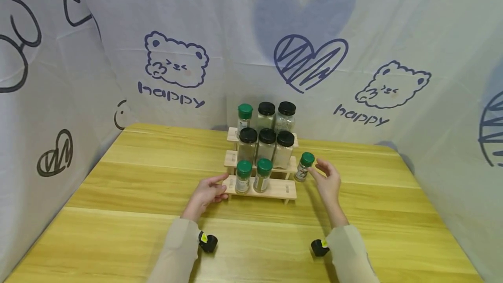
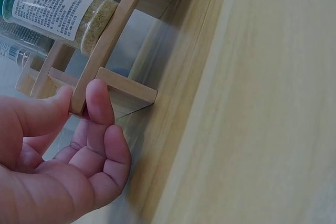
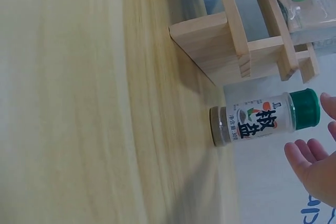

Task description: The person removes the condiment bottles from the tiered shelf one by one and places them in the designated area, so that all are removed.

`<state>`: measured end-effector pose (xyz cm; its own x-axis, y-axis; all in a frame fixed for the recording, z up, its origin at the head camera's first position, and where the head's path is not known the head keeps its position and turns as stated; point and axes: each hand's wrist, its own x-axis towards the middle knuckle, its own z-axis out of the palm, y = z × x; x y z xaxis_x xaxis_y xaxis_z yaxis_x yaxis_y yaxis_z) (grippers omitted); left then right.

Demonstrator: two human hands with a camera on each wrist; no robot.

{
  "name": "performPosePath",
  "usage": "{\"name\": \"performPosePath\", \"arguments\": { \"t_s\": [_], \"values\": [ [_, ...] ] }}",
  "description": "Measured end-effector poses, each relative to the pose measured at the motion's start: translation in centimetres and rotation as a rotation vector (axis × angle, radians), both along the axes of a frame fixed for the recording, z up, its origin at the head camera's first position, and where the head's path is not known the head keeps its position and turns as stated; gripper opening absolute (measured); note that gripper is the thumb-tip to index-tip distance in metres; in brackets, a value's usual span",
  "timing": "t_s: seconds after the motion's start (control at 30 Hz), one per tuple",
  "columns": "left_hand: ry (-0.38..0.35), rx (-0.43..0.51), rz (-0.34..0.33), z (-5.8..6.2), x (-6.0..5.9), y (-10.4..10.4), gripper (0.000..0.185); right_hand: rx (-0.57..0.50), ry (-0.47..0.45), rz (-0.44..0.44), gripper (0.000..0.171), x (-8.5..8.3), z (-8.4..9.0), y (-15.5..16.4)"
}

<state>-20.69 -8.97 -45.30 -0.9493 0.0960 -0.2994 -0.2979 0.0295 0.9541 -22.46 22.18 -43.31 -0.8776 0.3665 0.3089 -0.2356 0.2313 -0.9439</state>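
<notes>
Your wooden spice rack (image 1: 275, 189) stands near the middle of the desk (image 1: 118, 213), and it is nearly full — three jars on the top step, three black-capped ones on the middle step, but only two green-capped jars (image 1: 253, 174) on the lowest step, with a bare spot at its right end. The one loose jar, a green-capped pepper jar (image 1: 304, 166), stands upright on the desk just beside that right end, off the rack.

Your left hand (image 1: 206, 193) rests at the rack's left end; the left wrist view shows the thumb and forefinger (image 2: 100, 100) pinching the edge of the lowest board, the other fingers curled loosely beneath.

Your right hand (image 1: 328, 180) is close beside the loose jar with its fingers (image 3: 302, 156) spread and relaxed — from the right wrist view they are near the cap but apart from it, holding nothing.

By my reading, the filling is mostly done; what seems left is that last jar and the free spot on the bottom step.
</notes>
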Motion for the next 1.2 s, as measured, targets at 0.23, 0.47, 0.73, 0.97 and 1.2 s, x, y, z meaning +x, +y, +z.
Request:
{"name": "performPosePath", "arguments": {
  "t_s": [0.23,0.47,0.73,0.97,1.2],
  "values": [
    [0.005,-0.007,-0.012,-0.1,-0.2,0.0,0.04,-0.016,0.019,-0.004,0.03,1.0,0.3,0.0],
    [0.019,-0.017,-0.021,-0.2,-0.2,-0.2,0.04,-0.018,0.033,-0.005,0.025,2.0,0.6,-0.3],
    [0.005,-0.026,-0.017,0.1,-0.2,-0.1,0.04,-0.033,0.061,0.036,0.023,3.2,0.8,-0.7],
    [0.004,-0.024,-0.02,0.3,0.0,-0.1,0.041,-0.106,0.202,0.105,0.022,3.5,0.0,-1.4],
    [0.003,-0.017,-0.028,0.3,0.0,0.0,0.041,-0.083,0.153,0.115,0.023,4.3,1.0,-3.1]
  ]
}}
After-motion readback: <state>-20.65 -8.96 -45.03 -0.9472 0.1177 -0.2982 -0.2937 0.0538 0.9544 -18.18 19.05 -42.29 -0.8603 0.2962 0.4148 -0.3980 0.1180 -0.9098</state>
